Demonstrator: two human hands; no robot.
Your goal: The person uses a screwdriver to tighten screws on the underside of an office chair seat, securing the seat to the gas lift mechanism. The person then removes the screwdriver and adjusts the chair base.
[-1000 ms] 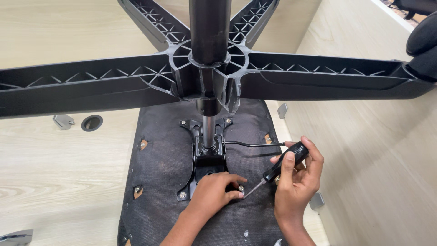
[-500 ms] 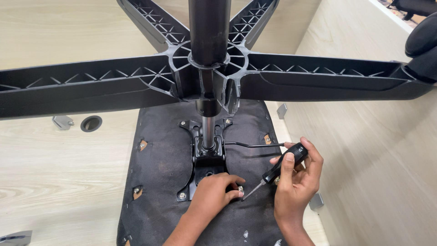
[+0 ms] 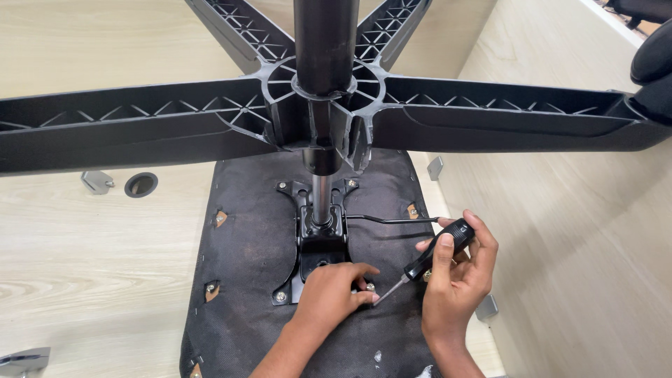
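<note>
An office chair lies upside down; its black star base [image 3: 490, 119] fills the top of the view and the fabric-covered seat underside [image 3: 245, 280] lies below. A black metal mounting plate [image 3: 318, 241] with a chrome gas column is bolted to the seat. My left hand [image 3: 332, 290] pinches a bolt [image 3: 369, 286] at the plate's near right corner. My right hand [image 3: 458, 280] grips a black-handled screwdriver [image 3: 437, 248], its tip angled down-left toward that bolt.
A thin black lever [image 3: 388, 221] sticks out right from the plate. The chair rests on a light wooden desk with a round cable hole [image 3: 141, 184] and metal brackets [image 3: 96, 180]. A wooden partition [image 3: 581, 231] rises on the right. A castor [image 3: 654, 70] shows at the far right.
The view has shifted slightly, with the star base a little higher in frame. Both hands stay at the bolt almost unmoved.
</note>
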